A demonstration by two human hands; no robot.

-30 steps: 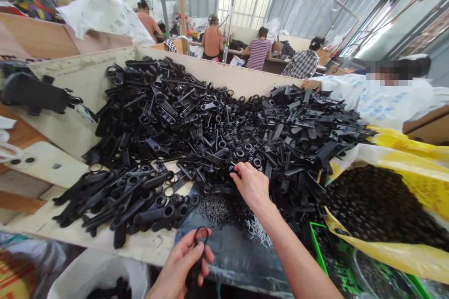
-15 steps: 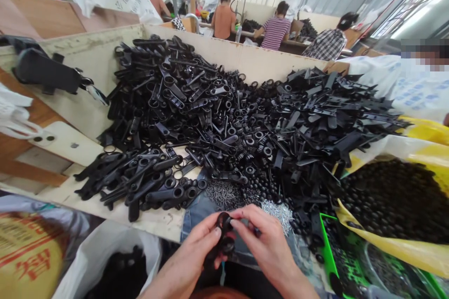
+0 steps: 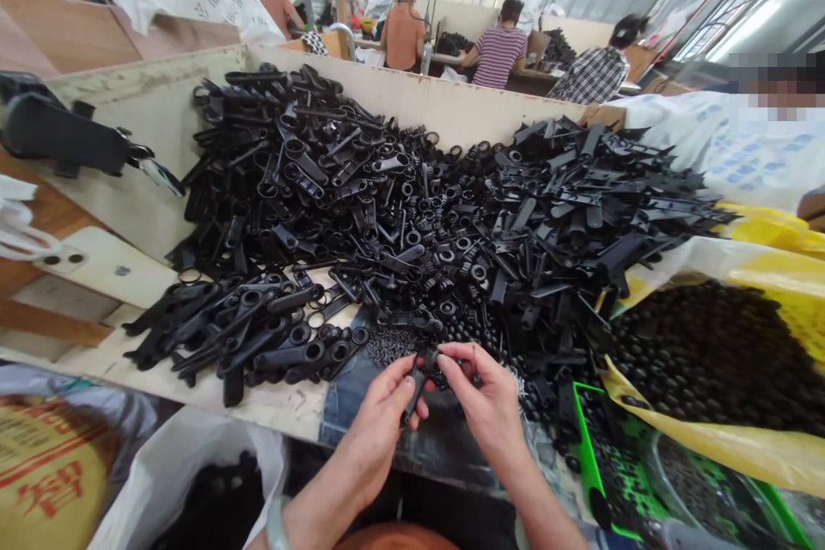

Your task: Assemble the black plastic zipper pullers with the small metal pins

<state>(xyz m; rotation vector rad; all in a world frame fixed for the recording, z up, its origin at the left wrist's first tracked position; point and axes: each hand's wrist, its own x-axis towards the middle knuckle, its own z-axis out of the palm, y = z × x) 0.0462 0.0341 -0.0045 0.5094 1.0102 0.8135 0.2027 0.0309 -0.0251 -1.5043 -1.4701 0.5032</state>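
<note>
My left hand (image 3: pixel 385 406) is closed around a small black plastic part (image 3: pixel 416 388) with a straight shaft, holding it tilted. With thumb and fingers pinched, my right hand (image 3: pixel 488 400) grips the part's upper end; whether a smaller piece is also between these fingertips is hidden. Both hands are over the front edge, close to a heap of small grey metal pieces (image 3: pixel 388 347). Just behind them lie black plastic balls (image 3: pixel 473 331).
Behind is a big pile of black ringed arms (image 3: pixel 309 163), with flat black pieces (image 3: pixel 599 180) at right. Similar parts (image 3: pixel 258 326) lie at left. A yellow bag (image 3: pixel 728 438) of black balls and a green tray (image 3: pixel 589 455) stand right; a white sack (image 3: pixel 155 468) stands front left. Several people sit beyond.
Both hands have moved forward and up, toward the small metal pieces. The black part has turned, so its shaft now points down toward me. My view has shifted slightly right.
</note>
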